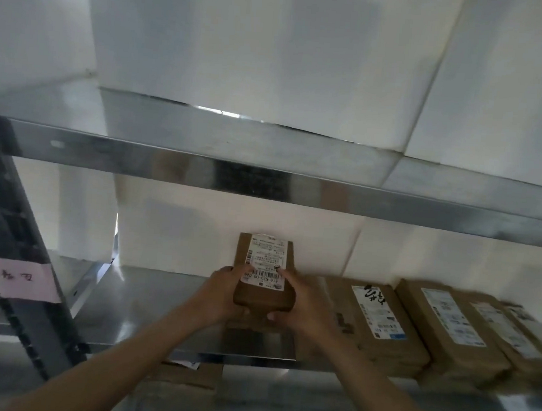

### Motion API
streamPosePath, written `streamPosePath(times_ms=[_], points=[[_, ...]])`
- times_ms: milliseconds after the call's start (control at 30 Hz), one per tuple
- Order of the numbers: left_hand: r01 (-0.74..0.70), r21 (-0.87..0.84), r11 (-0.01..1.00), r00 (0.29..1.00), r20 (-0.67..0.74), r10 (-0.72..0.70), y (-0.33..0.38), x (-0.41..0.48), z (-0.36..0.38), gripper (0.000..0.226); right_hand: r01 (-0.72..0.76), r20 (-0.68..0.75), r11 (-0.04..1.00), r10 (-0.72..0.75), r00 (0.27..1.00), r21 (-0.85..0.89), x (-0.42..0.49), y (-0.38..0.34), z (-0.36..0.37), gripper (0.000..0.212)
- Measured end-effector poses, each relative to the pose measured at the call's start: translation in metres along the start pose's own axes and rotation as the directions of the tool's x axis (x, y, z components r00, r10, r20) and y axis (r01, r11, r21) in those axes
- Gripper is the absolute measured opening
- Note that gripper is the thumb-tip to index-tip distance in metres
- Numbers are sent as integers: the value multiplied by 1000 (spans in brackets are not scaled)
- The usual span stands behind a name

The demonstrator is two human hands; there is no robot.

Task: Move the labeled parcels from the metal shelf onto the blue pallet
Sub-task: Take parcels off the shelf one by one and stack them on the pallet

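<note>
From my remote seat I see both arms reaching out over the middle shelf board (158,297) of the metal rack. The left hand (223,294) and the right hand (300,305) clasp one brown labeled parcel (262,297) between them, one on each side of its near end. The fingers curl over its top face at the lower corners of the white barcode label (267,260), and both thumbs are tucked beneath its near edge. The parcel sits above the middle of the board with its labeled face turned toward me. I cannot tell whether its far end rests on the metal, and something brown shows directly beneath it, parcel or reflection.

On the same board, to the right of my hands, lies a row of similar brown parcels. The nearest has black brush lettering on its label (380,317), the next one a long white label (451,326), and the ones beyond (519,335) are blurred. They lie side by side, close together.

At the back of the board stand large white boxes (229,221). Above the board runs the upper shelf (202,154), carrying more white boxes (259,52). At the board's left end rises a dark upright post (9,217) bearing a pink tag (19,278) with handwriting I cannot read. Below the board's front edge, another brown parcel (185,377) shows on the lower level.
</note>
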State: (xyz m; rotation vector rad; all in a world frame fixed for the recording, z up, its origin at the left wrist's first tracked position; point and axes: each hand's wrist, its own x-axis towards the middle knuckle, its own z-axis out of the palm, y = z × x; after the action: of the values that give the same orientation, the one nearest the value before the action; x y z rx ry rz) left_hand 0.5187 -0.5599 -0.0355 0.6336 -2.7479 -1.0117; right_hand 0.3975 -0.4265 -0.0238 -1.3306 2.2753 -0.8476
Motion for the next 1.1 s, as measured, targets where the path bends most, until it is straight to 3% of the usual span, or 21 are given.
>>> streamPosePath(times_ms=[267,633,933,1100], points=[[-143,41,989,990,21,142,109,25,25,79,-38,-179,999,35,983,-12,-53,40,-87,88],[-418,-26,908,890,186,415,327,50,187,80,-293,-401,952,235,885,-90,-242,180,-237,86],[-595,-108,796,723,362,589,500,38,341,81,-570,-554,821,492,672,37,-424,291,-320,89],[-699,-149,699,572,470,672,580,30,413,81,-666,-607,729,604,515,160,-504,336,-346,90]])
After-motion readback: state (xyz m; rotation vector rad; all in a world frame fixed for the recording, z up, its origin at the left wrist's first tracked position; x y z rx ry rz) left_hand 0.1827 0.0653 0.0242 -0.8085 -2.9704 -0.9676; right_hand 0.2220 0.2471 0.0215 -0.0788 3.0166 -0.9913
